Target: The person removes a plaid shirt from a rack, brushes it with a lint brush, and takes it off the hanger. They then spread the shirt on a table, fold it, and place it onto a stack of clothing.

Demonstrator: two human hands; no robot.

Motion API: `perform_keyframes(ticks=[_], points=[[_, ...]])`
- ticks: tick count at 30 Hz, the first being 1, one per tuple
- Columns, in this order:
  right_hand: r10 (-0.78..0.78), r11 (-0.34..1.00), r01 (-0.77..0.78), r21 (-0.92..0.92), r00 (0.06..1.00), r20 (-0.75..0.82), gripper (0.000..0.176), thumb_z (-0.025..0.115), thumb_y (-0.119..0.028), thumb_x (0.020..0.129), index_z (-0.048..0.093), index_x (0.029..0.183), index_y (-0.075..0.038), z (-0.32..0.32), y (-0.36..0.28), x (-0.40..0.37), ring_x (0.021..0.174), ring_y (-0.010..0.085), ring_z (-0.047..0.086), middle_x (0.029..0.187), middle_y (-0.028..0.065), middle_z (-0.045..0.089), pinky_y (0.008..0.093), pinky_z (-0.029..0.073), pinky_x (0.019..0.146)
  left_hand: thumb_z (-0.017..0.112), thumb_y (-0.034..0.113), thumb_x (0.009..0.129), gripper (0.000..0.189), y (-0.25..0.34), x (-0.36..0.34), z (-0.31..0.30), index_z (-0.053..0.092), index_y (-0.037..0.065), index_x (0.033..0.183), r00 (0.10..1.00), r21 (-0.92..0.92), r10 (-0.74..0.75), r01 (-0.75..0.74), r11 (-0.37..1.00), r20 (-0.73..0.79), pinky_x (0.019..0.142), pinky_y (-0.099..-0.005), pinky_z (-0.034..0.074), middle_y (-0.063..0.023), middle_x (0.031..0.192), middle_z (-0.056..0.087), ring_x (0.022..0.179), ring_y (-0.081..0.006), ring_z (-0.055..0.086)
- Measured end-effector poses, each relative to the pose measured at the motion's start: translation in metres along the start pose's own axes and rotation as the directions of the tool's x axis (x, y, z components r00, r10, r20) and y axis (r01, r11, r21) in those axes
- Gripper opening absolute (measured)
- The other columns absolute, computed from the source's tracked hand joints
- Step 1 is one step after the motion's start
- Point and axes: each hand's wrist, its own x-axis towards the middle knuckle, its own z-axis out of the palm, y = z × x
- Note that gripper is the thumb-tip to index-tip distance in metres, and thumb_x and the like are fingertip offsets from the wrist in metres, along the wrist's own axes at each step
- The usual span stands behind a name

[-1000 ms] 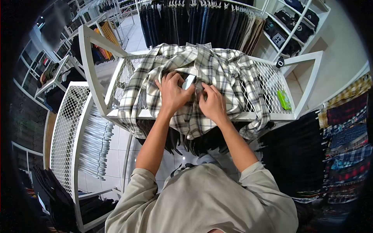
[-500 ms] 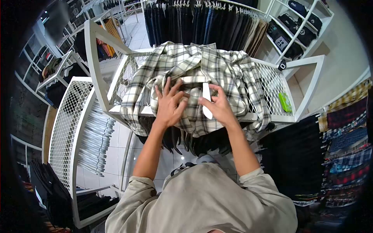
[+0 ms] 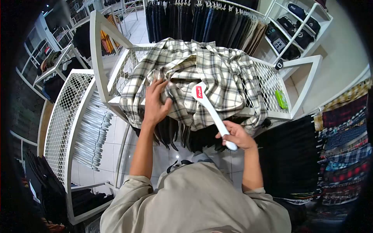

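Several trousers [image 3: 202, 21]: dark, hung behind our rack [image 3: 269, 82].
Rack: white mesh, bears plaid shirt [image 3: 221, 73], green packet [image 3: 281, 99].
Left hand [image 3: 155, 104]: pressed on shirt; we cannot tell its grip.
Right hand [image 3: 237, 136]: fisted round end of white hanger [image 3: 208, 105], which slants off shirt's near edge.

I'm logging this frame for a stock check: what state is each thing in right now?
plaid shirt: rumpled, heaped on the mesh rack.
white hanger: outside the shirt, one end gripped, the other resting on it.
left hand: pressed on the shirt, grip unclear.
right hand: closed round the hanger.
dark trousers: hung in a row.
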Motion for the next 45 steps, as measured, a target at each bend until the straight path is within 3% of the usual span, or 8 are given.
perform_keyframes(ticks=[5, 16, 20, 24, 26, 28, 34, 45], points=[[0.152, 0.978, -0.132, -0.162, 0.982, 0.115, 0.051, 0.075, -0.004, 0.089, 0.045, 0.13, 0.0, 0.051, 0.037, 0.037, 0.088, 0.0151, 0.069, 0.106, 0.013, 0.071, 0.0291, 0.056, 0.074, 0.065, 0.016, 0.096, 0.019, 0.044, -0.069, 0.013, 0.067, -0.003, 0.096, 0.86, -0.426, -0.477, 0.368, 0.826, -0.181, 0.061, -0.0264, 0.047, -0.004, 0.07, 0.064, 0.065, -0.0069, 0.056], [-0.114, 0.731, 0.086, -0.677, 0.993, 0.003, 0.028, 0.077, -0.018, 0.082, 0.068, 0.104, -0.003, 0.135, -0.014, 0.084, 0.079, 0.0274, 0.071, 0.089, 0.0148, 0.072, 0.0384, 0.054, 0.071, 0.058, 0.011, 0.102, 0.022, 0.009, -0.123, -0.044, 0.061, -0.002, 0.12, 0.777, -0.547, -0.578, 0.606, 0.577, 0.25, 0.085, -0.0288, 0.053, -0.0082, 0.104, 0.071, 0.097, -0.0128, 0.066], [-0.751, -0.001, 0.374, -0.927, 0.612, 0.248, 0.028, 0.073, -0.021, 0.089, 0.071, 0.114, -0.009, 0.158, -0.048, 0.112, 0.116, 0.0364, 0.056, 0.123, 0.0194, 0.062, 0.0465, 0.04, 0.102, 0.055, 0.014, 0.104, 0.023, -0.005, -0.173, -0.129, 0.059, 0.0, 0.123, 0.743, -0.573, -0.648, 0.608, 0.549, 0.168, 0.096, -0.0291, 0.046, -0.0052, 0.112, 0.066, 0.107, -0.0119, 0.06], [-0.353, 0.401, 0.641, -0.654, 0.767, 0.535, 0.031, 0.061, -0.021, 0.099, 0.066, 0.126, -0.006, 0.173, -0.035, 0.151, 0.094, 0.029, 0.066, 0.102, 0.016, 0.069, 0.0388, 0.05, 0.085, 0.058, 0.019, 0.103, 0.025, -0.025, -0.246, -0.195, 0.06, 0.004, 0.124, 0.725, -0.387, -0.689, 0.629, 0.674, -0.022, 0.102, -0.0314, 0.041, -0.0022, 0.115, 0.063, 0.114, -0.0154, 0.054], [0.226, 0.702, 0.236, -0.672, 0.821, 0.525, 0.031, 0.055, -0.021, 0.103, 0.063, 0.128, -0.003, 0.195, -0.029, 0.154, 0.073, 0.0148, 0.061, 0.082, 0.0073, 0.066, 0.0299, 0.049, 0.067, 0.058, 0.018, 0.103, 0.023, -0.031, -0.28, -0.214, 0.06, 0.004, 0.121, 0.722, -0.319, -0.67, 0.603, 0.731, -0.173, 0.1, -0.0298, 0.04, -0.0007, 0.107, 0.061, 0.108, -0.0125, 0.053], [0.323, 0.787, 0.209, -0.581, 0.661, 0.677, 0.033, 0.051, -0.02, 0.105, 0.059, 0.131, -0.002, 0.215, 0.002, 0.162, 0.071, 0.0074, 0.051, 0.078, 0.0006, 0.057, 0.0263, 0.044, 0.063, 0.059, 0.018, 0.102, 0.022, -0.017, -0.3, -0.233, 0.061, 0.005, 0.12, 0.645, -0.346, -0.738, 0.658, 0.669, -0.199, 0.1, -0.0302, 0.04, -0.0018, 0.112, 0.061, 0.11, -0.0123, 0.053], [0.229, 0.798, 0.274, -0.536, 0.686, 0.691, 0.035, 0.048, -0.026, 0.106, 0.058, 0.128, -0.001, 0.309, 0.123, 0.155, 0.071, 0.0149, 0.051, 0.077, 0.0079, 0.055, 0.0303, 0.044, 0.067, 0.058, 0.017, 0.101, 0.057, -0.041, -0.376, -0.201, 0.038, 0.004, 0.153, 0.322, -0.194, -0.672, 0.795, 0.574, -0.667, 0.113, -0.034, 0.035, -0.0133, 0.152, 0.046, 0.137, -0.0221, 0.046], [-0.016, 0.896, 0.292, -0.334, 0.774, 0.633, 0.043, 0.035, -0.036, 0.107, 0.059, 0.118, -0.001, 0.539, 0.253, 0.221, 0.094, 0.0399, 0.065, 0.095, 0.0232, 0.066, 0.0462, 0.048, 0.083, 0.034, 0.046, 0.109, 0.065, -0.081, -0.392, -0.246, 0.039, -0.006, 0.149, 0.261, -0.578, -0.793, 0.566, 0.588, -0.551, 0.115, -0.0331, 0.032, -0.019, 0.148, 0.049, 0.138, -0.0247, 0.045]])
